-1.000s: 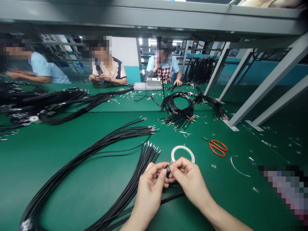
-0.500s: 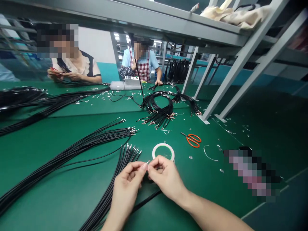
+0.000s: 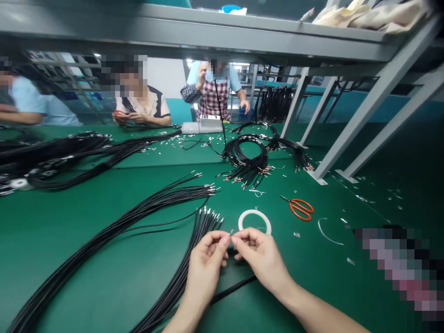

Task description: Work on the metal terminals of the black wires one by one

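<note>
Green workbench (image 3: 312, 277), black metal-tipped wires (image 3: 204, 226)

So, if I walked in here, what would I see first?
Long bunches of black wires fan across the green table. In front, the left hand and right hand pinch a tiny metal piece. Orange scissors lie to the right, past a white tape roll.
</note>
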Demonstrator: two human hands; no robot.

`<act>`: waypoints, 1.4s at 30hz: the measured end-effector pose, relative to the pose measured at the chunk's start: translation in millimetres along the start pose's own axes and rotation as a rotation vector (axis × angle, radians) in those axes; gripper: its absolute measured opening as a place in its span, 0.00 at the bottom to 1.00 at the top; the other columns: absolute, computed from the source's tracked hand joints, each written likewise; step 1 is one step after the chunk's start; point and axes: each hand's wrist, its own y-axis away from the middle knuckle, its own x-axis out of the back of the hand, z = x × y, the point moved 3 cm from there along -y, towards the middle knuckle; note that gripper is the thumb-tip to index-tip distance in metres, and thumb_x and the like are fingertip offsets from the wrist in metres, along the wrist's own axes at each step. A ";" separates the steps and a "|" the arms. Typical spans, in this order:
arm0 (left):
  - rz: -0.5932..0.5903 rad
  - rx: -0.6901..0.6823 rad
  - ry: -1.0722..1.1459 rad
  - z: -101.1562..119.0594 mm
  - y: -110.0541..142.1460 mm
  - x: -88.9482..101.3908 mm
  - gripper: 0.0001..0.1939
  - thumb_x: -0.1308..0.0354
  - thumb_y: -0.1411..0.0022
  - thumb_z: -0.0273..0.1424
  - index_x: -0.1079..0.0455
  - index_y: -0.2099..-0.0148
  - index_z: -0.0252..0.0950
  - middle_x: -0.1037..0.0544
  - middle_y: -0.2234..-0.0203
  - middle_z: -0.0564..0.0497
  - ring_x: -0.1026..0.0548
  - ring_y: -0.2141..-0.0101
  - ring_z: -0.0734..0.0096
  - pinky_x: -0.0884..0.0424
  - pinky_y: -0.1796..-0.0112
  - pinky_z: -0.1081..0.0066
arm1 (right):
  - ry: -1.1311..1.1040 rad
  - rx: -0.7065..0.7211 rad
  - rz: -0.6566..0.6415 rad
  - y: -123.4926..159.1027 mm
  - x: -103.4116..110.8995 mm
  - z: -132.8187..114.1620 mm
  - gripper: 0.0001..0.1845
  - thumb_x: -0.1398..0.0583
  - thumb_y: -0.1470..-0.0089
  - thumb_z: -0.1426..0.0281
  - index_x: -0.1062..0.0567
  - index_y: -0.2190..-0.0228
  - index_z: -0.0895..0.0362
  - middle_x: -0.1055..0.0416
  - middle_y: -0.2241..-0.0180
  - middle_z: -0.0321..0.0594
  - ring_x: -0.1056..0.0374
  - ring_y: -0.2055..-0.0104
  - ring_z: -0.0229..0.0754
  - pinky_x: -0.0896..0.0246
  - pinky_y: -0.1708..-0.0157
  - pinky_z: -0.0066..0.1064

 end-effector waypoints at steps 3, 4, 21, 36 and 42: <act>-0.007 0.024 0.053 -0.4 0.0 1.5 0.14 0.32 0.49 0.37 0.26 0.64 0.33 0.25 0.79 0.55 0.28 0.78 0.76 0.30 0.76 0.77 | 0.011 -0.008 0.000 0.3 0.6 1.7 0.13 0.37 0.46 0.61 0.22 0.69 0.60 0.25 0.72 0.39 0.29 0.73 0.39 0.29 0.71 0.30; 0.002 0.022 0.056 -0.6 0.3 2.3 0.14 0.32 0.49 0.36 0.26 0.64 0.32 0.23 0.77 0.54 0.26 0.77 0.75 0.28 0.74 0.76 | 0.019 -0.010 0.004 0.8 0.7 1.9 0.13 0.37 0.46 0.62 0.22 0.69 0.60 0.25 0.72 0.39 0.29 0.73 0.39 0.29 0.71 0.30; 0.035 0.046 0.071 0.8 1.3 6.2 0.13 0.34 0.47 0.37 0.26 0.66 0.31 0.21 0.81 0.52 0.24 0.81 0.73 0.25 0.76 0.74 | 0.154 0.068 0.044 5.4 6.6 -2.1 0.10 0.38 0.44 0.64 0.23 0.72 0.58 0.32 0.80 0.33 0.41 0.80 0.34 0.44 0.81 0.25; -0.015 -0.019 0.017 0.6 4.1 7.9 0.10 0.36 0.42 0.33 0.26 0.59 0.34 0.20 0.72 0.51 0.21 0.70 0.71 0.24 0.66 0.74 | 0.101 0.114 0.076 10.0 6.4 -9.7 0.07 0.38 0.44 0.66 0.24 0.71 0.56 0.30 0.70 0.37 0.33 0.72 0.37 0.35 0.74 0.27; 0.010 -0.287 -0.191 2.3 13.6 7.9 0.05 0.39 0.39 0.29 0.24 0.59 0.39 0.26 0.68 0.54 0.22 0.66 0.73 0.24 0.64 0.75 | -0.002 0.117 0.062 13.4 1.0 -6.0 0.06 0.38 0.44 0.68 0.24 0.71 0.56 0.28 0.60 0.44 0.29 0.57 0.46 0.29 0.65 0.32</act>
